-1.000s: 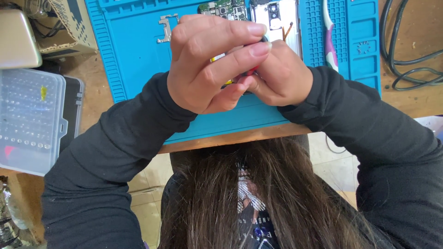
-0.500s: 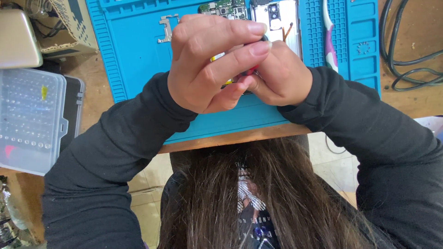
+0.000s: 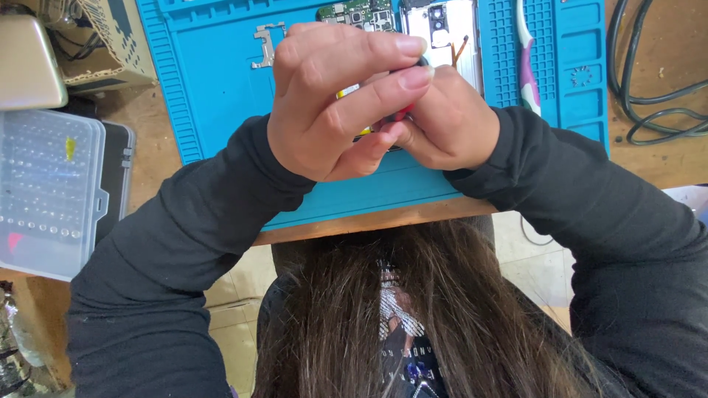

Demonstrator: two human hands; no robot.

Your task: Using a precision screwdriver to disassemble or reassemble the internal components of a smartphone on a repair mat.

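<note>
Left hand (image 3: 332,103) curled against right hand (image 3: 442,118)

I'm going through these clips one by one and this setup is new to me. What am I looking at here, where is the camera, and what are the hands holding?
There is no machine here: a person works with two bare hands, and the single camera sits on their head, looking down past long brown hair at the bench.

The left hand and right hand are pressed together over a blue work mat. Between the fingers sits a small object with yellow and red parts; most of it is hidden, so I cannot tell what it is.

On the mat lie a green circuit board, an opened white phone shell, a small metal bracket and a white and pink tool. Left of the mat is a clear plastic parts box; black cables lie at the right on the wooden bench.
</note>
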